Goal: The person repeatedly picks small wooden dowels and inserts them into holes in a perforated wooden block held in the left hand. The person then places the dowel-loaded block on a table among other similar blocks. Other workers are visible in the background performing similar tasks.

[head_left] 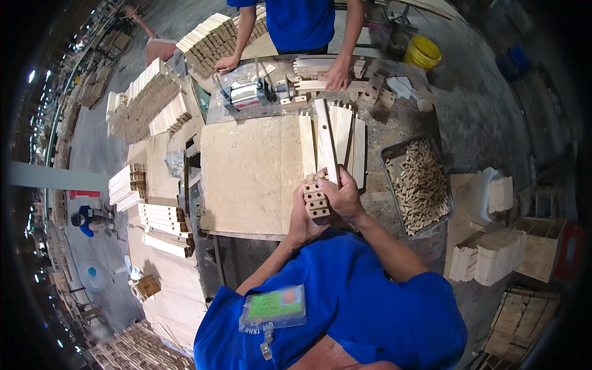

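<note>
Close to my chest, my left hand (300,217) is closed round a bundle of wooden strips (317,202), whose drilled ends face up toward me. My right hand (346,198) grips one pale wooden strip (326,137) with holes along it; the strip points away from me over the table. Both hands meet beside the bundle, so part of it is hidden by my fingers. Just beyond them, several loose pale strips (306,145) lie side by side on a cardboard sheet (243,176).
Right of the sheet stands a tray (400,206) of wooden dowels. Across the table a co-worker's hand (337,75) rests on wooden pieces near a metal clamping device (248,94). Strip stacks (161,225) stand at left, others (489,256) at right. A yellow bucket (423,52) is far right.
</note>
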Demonstrator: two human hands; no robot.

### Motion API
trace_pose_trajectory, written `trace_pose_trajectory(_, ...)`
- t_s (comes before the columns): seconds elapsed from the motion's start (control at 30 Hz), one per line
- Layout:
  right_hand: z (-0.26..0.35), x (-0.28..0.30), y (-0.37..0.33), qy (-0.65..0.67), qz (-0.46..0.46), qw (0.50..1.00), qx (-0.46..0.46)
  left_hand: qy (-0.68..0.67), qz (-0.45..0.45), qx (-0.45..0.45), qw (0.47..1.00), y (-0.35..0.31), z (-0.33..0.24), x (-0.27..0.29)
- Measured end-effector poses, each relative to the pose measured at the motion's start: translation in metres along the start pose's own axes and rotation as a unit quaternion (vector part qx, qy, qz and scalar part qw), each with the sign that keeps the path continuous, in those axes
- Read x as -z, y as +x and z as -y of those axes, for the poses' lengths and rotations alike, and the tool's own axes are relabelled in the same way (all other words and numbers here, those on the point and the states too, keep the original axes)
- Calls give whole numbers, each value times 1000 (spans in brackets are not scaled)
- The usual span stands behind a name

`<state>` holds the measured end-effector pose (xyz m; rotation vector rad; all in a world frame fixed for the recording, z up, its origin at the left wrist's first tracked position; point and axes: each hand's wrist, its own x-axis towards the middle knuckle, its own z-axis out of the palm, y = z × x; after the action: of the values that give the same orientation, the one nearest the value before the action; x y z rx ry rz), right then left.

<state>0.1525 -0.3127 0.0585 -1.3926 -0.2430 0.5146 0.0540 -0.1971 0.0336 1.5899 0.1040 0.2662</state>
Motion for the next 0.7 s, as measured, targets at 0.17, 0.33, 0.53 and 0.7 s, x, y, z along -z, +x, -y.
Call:
trace_pose_trajectory(0.17, -12, 2, 16, -9, -24, 999, 32, 104, -35, 12, 994, -9, -1, 1)
trace_pose_trajectory(0.33, -18, 35, 31, -178, -179, 955, 157, 136, -7, 33, 990, -15, 12, 4)
trace_pose_trajectory(0.53, -64, 149, -21, -315, -281, 891, -169, 159, 59, 26, 985, -8, 16, 2)
trace_pose_trajectory(0.7, -96, 256, -50, -400, -393, 788, -254, 162, 106, 45, 980, -4, 25, -3)
